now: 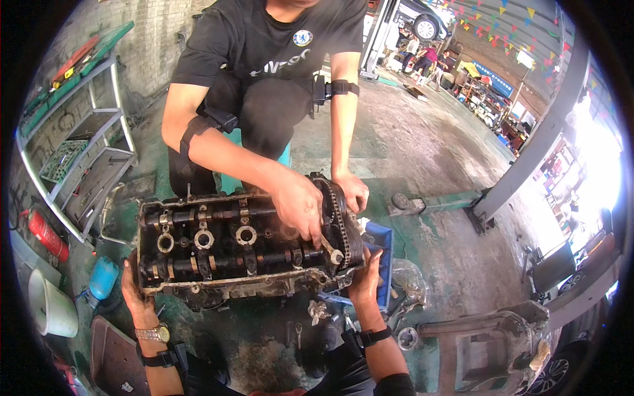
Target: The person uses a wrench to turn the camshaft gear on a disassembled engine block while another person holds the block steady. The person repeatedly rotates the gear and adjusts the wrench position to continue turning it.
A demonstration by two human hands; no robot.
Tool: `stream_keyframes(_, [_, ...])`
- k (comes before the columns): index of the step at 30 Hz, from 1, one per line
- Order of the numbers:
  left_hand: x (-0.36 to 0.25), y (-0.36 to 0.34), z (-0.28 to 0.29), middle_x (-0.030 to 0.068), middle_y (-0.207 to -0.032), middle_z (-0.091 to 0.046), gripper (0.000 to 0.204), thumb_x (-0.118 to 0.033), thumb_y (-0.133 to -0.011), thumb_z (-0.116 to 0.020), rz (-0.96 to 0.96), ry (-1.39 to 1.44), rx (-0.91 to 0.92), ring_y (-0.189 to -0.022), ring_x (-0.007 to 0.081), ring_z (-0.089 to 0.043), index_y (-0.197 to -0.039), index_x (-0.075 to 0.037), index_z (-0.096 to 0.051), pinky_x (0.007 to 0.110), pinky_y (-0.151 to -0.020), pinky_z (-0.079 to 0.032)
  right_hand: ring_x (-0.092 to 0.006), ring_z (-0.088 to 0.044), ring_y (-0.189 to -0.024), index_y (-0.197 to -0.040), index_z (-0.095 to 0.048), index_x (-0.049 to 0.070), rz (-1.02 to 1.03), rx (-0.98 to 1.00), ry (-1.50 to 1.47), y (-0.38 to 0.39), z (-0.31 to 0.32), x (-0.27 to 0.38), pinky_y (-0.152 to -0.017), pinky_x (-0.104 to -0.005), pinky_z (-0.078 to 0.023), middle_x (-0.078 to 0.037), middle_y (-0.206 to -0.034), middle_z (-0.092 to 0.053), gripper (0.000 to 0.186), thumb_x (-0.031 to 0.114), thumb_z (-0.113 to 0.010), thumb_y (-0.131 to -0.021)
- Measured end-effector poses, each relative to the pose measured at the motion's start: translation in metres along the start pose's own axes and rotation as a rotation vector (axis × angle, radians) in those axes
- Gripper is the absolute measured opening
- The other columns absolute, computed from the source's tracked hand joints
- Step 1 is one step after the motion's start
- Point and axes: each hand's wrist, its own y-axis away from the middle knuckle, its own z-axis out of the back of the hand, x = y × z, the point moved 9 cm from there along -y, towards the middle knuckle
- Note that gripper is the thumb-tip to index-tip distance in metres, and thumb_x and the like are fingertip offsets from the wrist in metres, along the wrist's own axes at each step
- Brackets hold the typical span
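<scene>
A greasy black engine (218, 261) lies in front of me with its camshafts bare and a timing chain (338, 221) at its right end. My left hand (137, 294) grips the engine's left end, its palm against the side. At the opposite end, beside the chain, my right hand (365, 280) holds the lower right corner. A co-worker facing me has one hand (298, 203) on a wrench (331, 252), whose end sits at a bolt by the chain. The co-worker's other hand (351, 191) rests at the engine's far right corner.
A blue crate (382, 247) stands right of the engine, near a clear plastic bag (411, 284). On the left are a metal shelf rack (122, 125), a fire extinguisher (47, 235), a white bucket (53, 303) and a brown tray (115, 356). A lift post (535, 145) rises at right.
</scene>
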Motion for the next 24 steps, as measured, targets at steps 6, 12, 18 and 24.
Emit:
stream_keyframes(6, [0.0017, -0.0014, 0.0047, 0.0147, -0.119, -0.056, 0.051, -0.034, -0.092, -0.049, -0.003, 0.005, -0.009, -0.104, 0.0246, -0.057, -0.122, 0.007, -0.048, 0.036, -0.091, -0.045, -0.0295, -0.041, -0.123, -0.14, -0.023, 0.001, 0.006, 0.004, 0.014, -0.0022, 0.0056, -0.0027, -0.103, -0.0435, -0.033, -0.013, -0.138, -0.038, 0.084, 0.066, -0.032, -0.087])
stream_keyframes(12, [0.0018, -0.0018, 0.0047, 0.0147, -0.118, -0.056, 0.052, -0.035, -0.092, -0.048, -0.011, -0.003, 0.002, -0.105, 0.0248, -0.057, -0.122, 0.007, -0.048, 0.036, -0.091, -0.045, -0.0282, -0.043, -0.122, -0.14, -0.025, 0.001, -0.013, -0.01, 0.075, -0.0028, 0.0084, -0.0029, -0.102, -0.0424, -0.034, -0.013, -0.136, -0.041, 0.083, 0.065, -0.031, -0.087])
stream_keyframes(18, [0.0027, -0.0031, 0.0054, 0.015, -0.118, -0.057, 0.053, -0.036, -0.092, -0.048, -0.006, -0.001, -0.01, -0.103, 0.0251, -0.058, -0.122, 0.007, -0.048, 0.036, -0.09, -0.046, -0.0219, -0.044, -0.117, -0.136, -0.036, 0.003, -0.009, 0.021, -0.008, -0.0007, 0.0029, -0.0024, -0.101, -0.0355, -0.032, -0.01, -0.13, -0.046, 0.076, 0.063, -0.024, -0.091])
stream_keyframes(24, [0.0003, -0.0018, 0.0036, 0.015, -0.118, -0.057, 0.051, -0.034, -0.092, -0.049, -0.012, -0.011, -0.018, -0.103, 0.0248, -0.058, -0.122, 0.008, -0.048, 0.035, -0.09, -0.046, -0.0211, -0.045, -0.116, -0.136, -0.035, 0.003, 0.002, 0.016, 0.045, -0.0018, 0.001, 0.0001, -0.101, -0.0354, -0.031, -0.009, -0.129, -0.047, 0.077, 0.064, -0.023, -0.09])
